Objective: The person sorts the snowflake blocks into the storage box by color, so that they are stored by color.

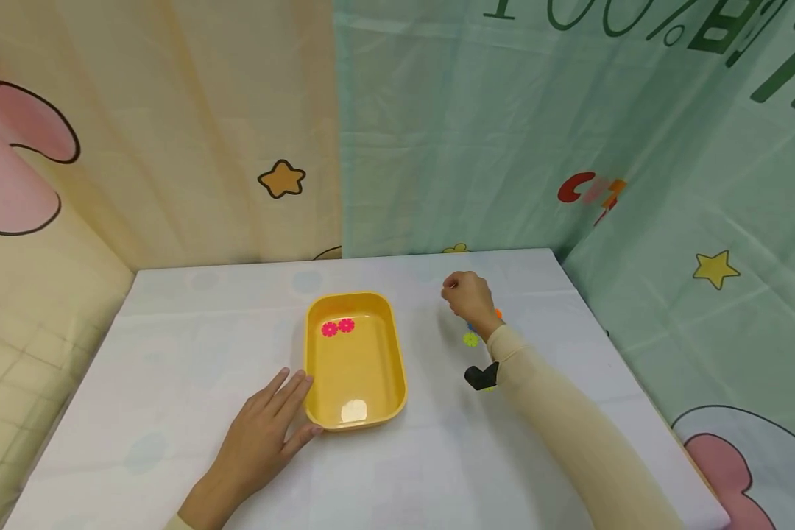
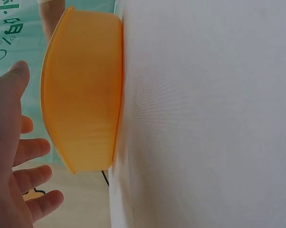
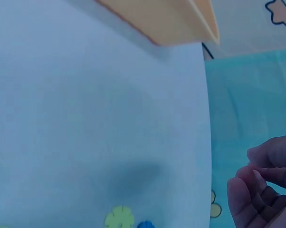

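Observation:
A yellow tray (image 1: 354,383) rests on the white table, with two pink flower-shaped pieces (image 1: 338,327) inside near its far end. My left hand (image 1: 265,423) lies beside the tray's near left corner, fingers straight and spread, fingertips at the rim. In the left wrist view, the tray's orange-yellow side (image 2: 83,90) stands beside the left hand (image 2: 14,147). Raised over the table to the right of the tray, my right hand (image 1: 470,298) has curled fingers, thumb and fingertips close together. No piece shows between the right hand's fingers (image 3: 264,190).
Under the right forearm lie a lime-green flower piece (image 1: 470,339), a blue piece (image 3: 146,224) and an orange piece (image 1: 499,313), partly covered. A black strap (image 1: 481,377) is at the right wrist. Printed curtains (image 1: 437,147) hang behind the table and along its right side.

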A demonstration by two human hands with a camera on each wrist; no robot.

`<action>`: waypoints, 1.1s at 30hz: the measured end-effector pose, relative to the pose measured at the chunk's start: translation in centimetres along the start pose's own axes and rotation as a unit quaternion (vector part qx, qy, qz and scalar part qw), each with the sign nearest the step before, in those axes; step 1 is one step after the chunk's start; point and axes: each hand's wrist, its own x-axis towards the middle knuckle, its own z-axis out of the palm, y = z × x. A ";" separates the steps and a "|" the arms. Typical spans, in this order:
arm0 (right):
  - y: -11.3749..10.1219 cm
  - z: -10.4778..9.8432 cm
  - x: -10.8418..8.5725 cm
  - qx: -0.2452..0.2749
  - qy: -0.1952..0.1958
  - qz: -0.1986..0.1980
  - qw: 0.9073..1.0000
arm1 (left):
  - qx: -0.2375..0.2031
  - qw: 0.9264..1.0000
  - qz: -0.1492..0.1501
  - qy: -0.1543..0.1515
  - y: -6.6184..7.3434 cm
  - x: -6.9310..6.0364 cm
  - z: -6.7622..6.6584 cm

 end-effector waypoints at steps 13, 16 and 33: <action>5.4 -2.3 1.3 -0.058 -0.016 0.066 0.996 | -0.006 1.000 -0.001 0.007 0.0 -0.1 -0.1; 6.0 -2.4 1.4 -0.051 -0.020 0.083 0.995 | -0.005 1.000 -0.003 0.004 -0.1 -0.2 -0.1; 7.8 -1.8 1.4 -0.087 -0.037 0.107 0.990 | -0.010 1.000 -0.002 0.001 0.1 0.1 -0.2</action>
